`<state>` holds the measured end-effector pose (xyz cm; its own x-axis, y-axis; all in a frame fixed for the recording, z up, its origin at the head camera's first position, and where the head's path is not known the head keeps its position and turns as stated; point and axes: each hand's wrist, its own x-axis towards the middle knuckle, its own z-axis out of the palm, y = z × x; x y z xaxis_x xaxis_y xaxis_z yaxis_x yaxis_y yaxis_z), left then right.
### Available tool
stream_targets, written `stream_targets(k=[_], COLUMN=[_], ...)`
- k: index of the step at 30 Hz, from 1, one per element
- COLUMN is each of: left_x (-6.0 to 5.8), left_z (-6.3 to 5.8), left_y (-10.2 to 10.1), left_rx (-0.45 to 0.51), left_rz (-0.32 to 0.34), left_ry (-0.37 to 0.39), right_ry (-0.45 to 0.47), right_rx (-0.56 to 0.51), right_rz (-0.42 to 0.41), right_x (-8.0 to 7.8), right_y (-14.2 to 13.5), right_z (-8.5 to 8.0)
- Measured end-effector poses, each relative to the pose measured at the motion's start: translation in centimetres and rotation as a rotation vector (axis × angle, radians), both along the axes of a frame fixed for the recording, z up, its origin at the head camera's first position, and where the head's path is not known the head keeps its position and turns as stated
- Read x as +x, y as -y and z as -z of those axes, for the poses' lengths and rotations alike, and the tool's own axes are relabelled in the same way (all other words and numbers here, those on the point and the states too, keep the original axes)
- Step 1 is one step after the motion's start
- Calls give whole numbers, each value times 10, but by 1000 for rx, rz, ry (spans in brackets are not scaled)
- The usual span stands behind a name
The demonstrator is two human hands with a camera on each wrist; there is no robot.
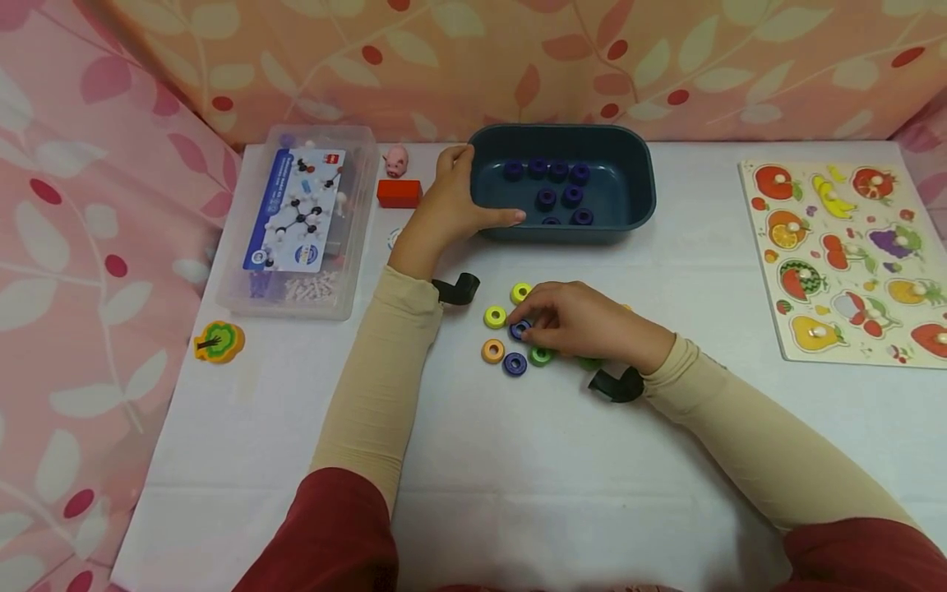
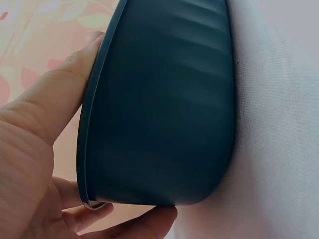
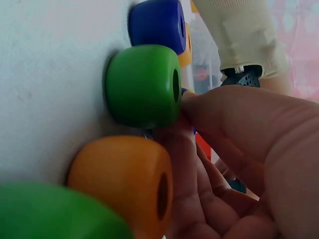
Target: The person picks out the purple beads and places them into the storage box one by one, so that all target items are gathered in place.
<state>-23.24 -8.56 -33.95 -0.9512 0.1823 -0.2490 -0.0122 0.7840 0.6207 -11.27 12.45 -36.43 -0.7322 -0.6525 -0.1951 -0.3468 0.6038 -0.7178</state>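
A dark blue plastic tub stands at the back with several blue beads inside. My left hand grips its left end; in the left wrist view the thumb lies along the rim and fingertips touch the tub's wall. At the middle of the table my right hand pinches a blue bead between thumb and fingers. Around it lie yellow beads, an orange bead, another blue bead and a green bead. The right hand partly hides others.
On the left stand a clear plastic case, a toy pig, a red block and a tree-shaped toy. A wooden fruit puzzle board lies at the right. Patterned cloth borders the table behind and at the left.
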Motion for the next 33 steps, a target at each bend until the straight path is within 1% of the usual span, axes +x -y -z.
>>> stream_targets(k=[7,13,15,19,22,24,27,33], left_x=[1,2,1,-1,-2,-2,-1,0], left_z=[2,2,1,0,-1,-1,-3,-4], left_y=[1,2,3,3,3,2,1,1], left_rx=[8,22,20,13,14,13,11,3], left_rz=[9,13,15,16,19,21,21,13], left_ry=[13,26,27,27,30,26,24,27], right_ry=[29,39,37,53,69,62,56,54], right_rx=[7,10,13,2,-7,1,21,12], right_rz=[2,29,41,18,-13,-29,-28,-11], right_x=[-1,-2,-4,-4,-1,1,2,3], right_y=[-3,-5,-4,5,13,15,17,16], right_z=[-1,-16,-18,-13,-8,-5,-2,0])
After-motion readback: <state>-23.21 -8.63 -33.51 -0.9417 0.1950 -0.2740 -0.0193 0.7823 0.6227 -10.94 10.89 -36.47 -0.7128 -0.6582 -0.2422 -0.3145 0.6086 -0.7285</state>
